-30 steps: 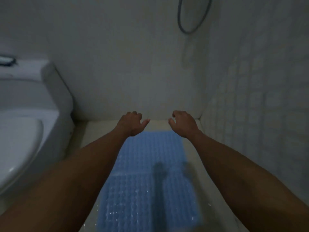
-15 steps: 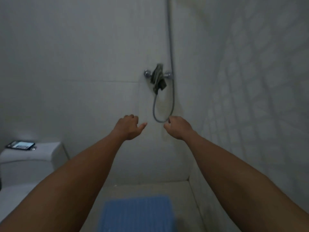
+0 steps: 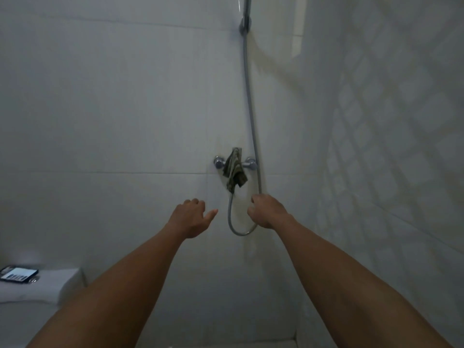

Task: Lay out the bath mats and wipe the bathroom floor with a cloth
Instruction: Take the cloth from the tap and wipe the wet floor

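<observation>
A dark greenish cloth (image 3: 234,170) hangs over the shower tap (image 3: 235,162) on the white back wall. My left hand (image 3: 192,217) is raised below and to the left of it, fingers loosely curled, thumb out, holding nothing. My right hand (image 3: 266,212) is raised just below and right of the cloth, in front of the shower hose (image 3: 251,109), fingers loosely curled and empty. Neither hand touches the cloth. The blue bath mat is out of view.
The hose loops down below the tap between my hands. A toilet tank (image 3: 42,285) at lower left carries a phone (image 3: 18,273). A tiled wall (image 3: 389,146) closes the right side. A strip of floor (image 3: 251,344) shows at the bottom.
The view has tilted up from the floor to the wall; the blue mat has dropped out of sight. Both hands have risen toward the cloth on the tap.
</observation>
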